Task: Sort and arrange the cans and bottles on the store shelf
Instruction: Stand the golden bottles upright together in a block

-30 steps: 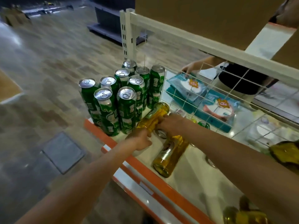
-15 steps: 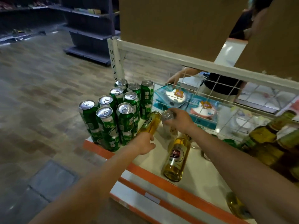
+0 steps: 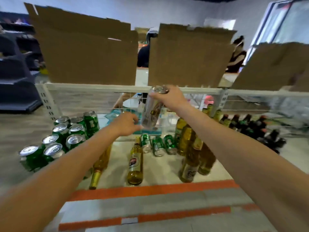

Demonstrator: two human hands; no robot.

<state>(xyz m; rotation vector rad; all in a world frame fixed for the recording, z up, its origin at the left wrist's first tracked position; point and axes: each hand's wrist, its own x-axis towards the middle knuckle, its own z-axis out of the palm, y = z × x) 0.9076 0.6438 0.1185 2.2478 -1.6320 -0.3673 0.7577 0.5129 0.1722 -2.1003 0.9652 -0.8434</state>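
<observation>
Lifted off the white store shelf (image 3: 164, 170) since half a second ago, the tall silver can with a gold and brown print (image 3: 151, 113) now hangs in the air in front of the wire mesh back panel (image 3: 192, 114). The right hand (image 3: 168, 97) grips it round the top rim, fingers curled over the closed lid. The left hand (image 3: 126, 124) has left the bottle it lay on and reaches to the can's base with fingers fairly straight, holding nothing; whether the tips touch the can is unclear.

Upright green cans with silver lids (image 3: 66, 131) stand packed together at the shelf's left end, all with tabs unbroken. Three more green cans lying on their sides (image 3: 157, 145) rest mid-shelf, near the mesh. Two amber glass bottles lying flat (image 3: 135, 162) point their bases to the orange front strip (image 3: 150, 188). Standing amber bottles (image 3: 189, 148) cluster to the right, with dark bottles (image 3: 250, 126) beyond them. Brown cardboard boxes (image 3: 87, 52) sit on the shelf above; their contents are hidden.
</observation>
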